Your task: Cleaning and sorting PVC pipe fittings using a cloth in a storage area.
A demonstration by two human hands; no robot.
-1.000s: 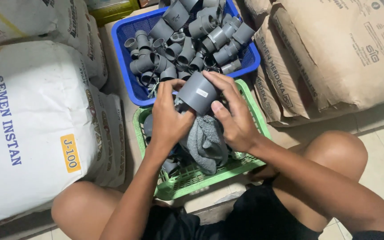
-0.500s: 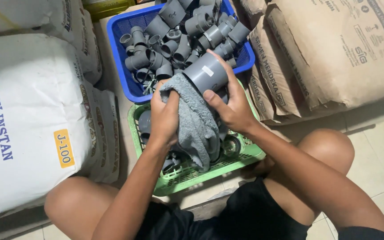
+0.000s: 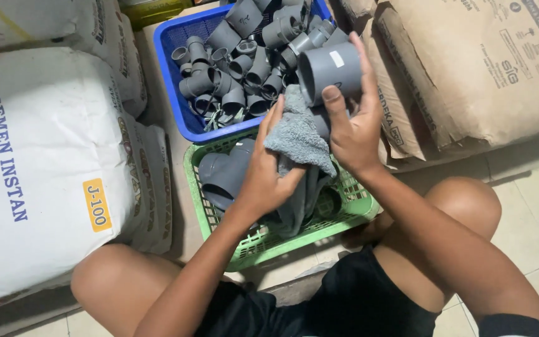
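grey fitting: head view, a wide grey pipe fitting (image 3: pixel 330 70) is clasped in the right hand (image 3: pixel 352 128), thumb on its near wall, held above the seam between the blue basket (image 3: pixel 168 81) and the green basket (image 3: pixel 263 240).
cloth: left hand (image 3: pixel 268 171) is closed on a grey towel (image 3: pixel 297 140), pressed to the fitting's open mouth.
doing it well: probably best to turn the fitting against the towel and keep the thumb off the wiped face.
surroundings: cement sacks (image 3: pixel 38 162) on both sides.

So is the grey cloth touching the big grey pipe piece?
Touching. The head view shows the grey cloth, held by the left hand, pressed against the big pipe piece in the right hand.
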